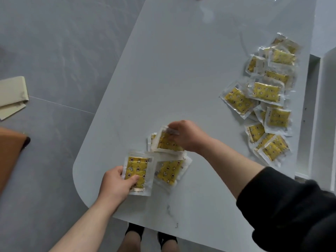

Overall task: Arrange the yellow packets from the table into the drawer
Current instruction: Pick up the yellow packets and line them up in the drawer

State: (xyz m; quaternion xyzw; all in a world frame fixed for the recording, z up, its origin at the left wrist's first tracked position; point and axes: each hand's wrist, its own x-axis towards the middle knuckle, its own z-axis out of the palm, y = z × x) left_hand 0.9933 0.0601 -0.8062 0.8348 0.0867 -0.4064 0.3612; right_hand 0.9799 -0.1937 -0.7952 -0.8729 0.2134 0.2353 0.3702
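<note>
early stage, by the look: left hand (116,180) grips one yellow packet (137,171), right hand (187,136) pinches another (167,141) from a small cluster; large pile (267,99) waits on table (172,70); drawer not visible

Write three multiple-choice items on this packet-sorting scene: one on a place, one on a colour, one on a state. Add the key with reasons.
1. Where does the large spread of packets lie?
A. On the floor
B. Along the table's right side
C. On the brown seat

2. What colour is the printed inside of the packets?
A. Yellow
B. Red
C. Blue

3. What is the left hand doing?
A. Resting flat and empty
B. Holding a packet at its lower edge
C. Gripping the table edge

Key:
1 B, the spread sits on the table near its right edge.
2 A, each clear wrapper shows a yellow patterned pad.
3 B, its thumb lies over the held packet, while the right hand pinches another packet.
</note>
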